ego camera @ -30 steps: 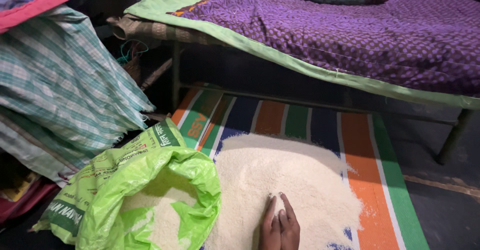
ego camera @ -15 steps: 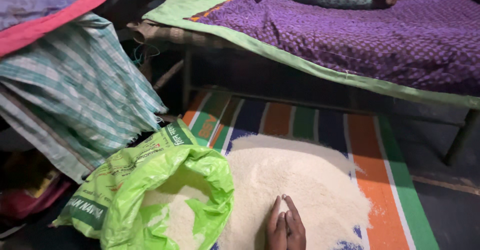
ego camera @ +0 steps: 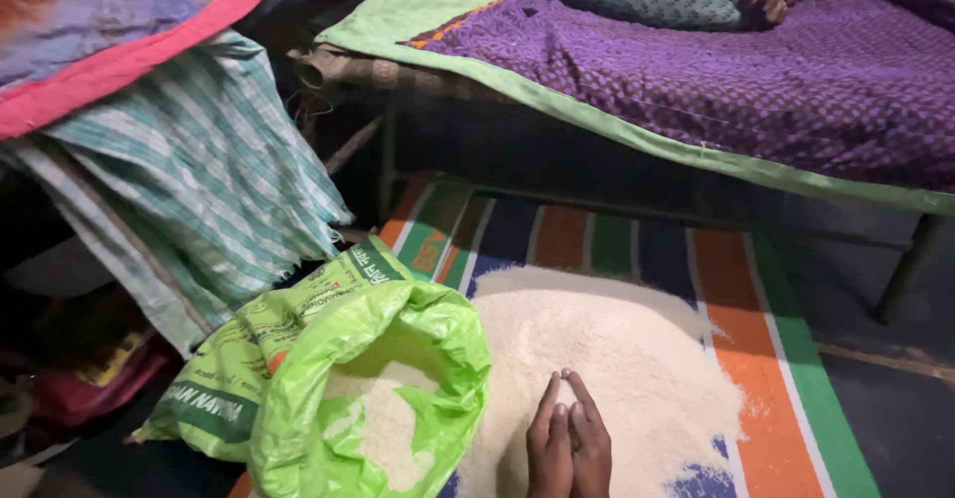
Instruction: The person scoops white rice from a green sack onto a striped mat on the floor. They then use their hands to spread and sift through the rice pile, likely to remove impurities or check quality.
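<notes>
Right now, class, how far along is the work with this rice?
Done: a broad rice heap is spread on the striped mat. In hand: both hands, pressed together, rest on the heap. Left: the open green sack has rice inside.

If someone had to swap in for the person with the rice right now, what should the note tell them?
Left hand and right hand: pressed side by side, fingertips meeting on the heap; whether they hold grains cannot be told.
Things: wide heap of white rice lies spread on the striped woven floor mat. The bright green plastic sack sits open to the left of the hands, touching the heap.
Done: some rice shows inside the sack.
Left: most rice is on the mat.
</notes>
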